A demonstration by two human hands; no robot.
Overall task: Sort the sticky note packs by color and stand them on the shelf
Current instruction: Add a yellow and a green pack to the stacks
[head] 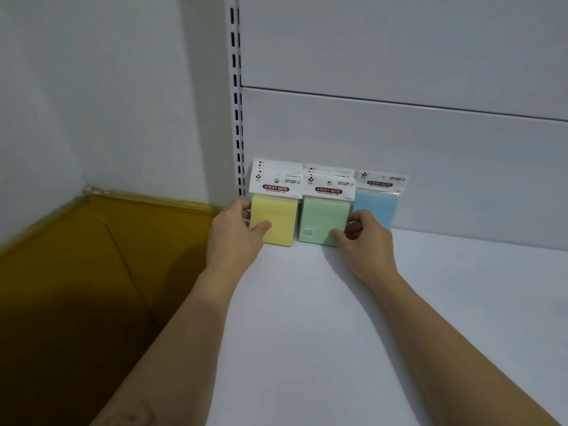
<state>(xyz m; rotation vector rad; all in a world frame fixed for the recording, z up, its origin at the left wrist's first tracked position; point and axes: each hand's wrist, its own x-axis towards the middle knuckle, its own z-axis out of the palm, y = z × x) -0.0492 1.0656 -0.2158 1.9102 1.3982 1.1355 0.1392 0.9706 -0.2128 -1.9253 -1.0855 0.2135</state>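
Note:
Three rows of sticky note packs stand upright against the back panel of the white shelf (338,318). The yellow packs (278,210) are at the left, the green packs (322,215) in the middle, and a blue pack (376,207) at the right. My left hand (236,238) grips the front yellow pack, thumb on its face and fingers round its left edge. The front green pack's lower right corner is pinched by my right hand (365,241), which partly hides the bottom of the blue pack.
An open brown cardboard box (92,256) sits at the left, beside the shelf's edge. A slotted white upright (236,96) runs up the back corner next to the yellow packs. White shelf surface stretches to the right and toward me.

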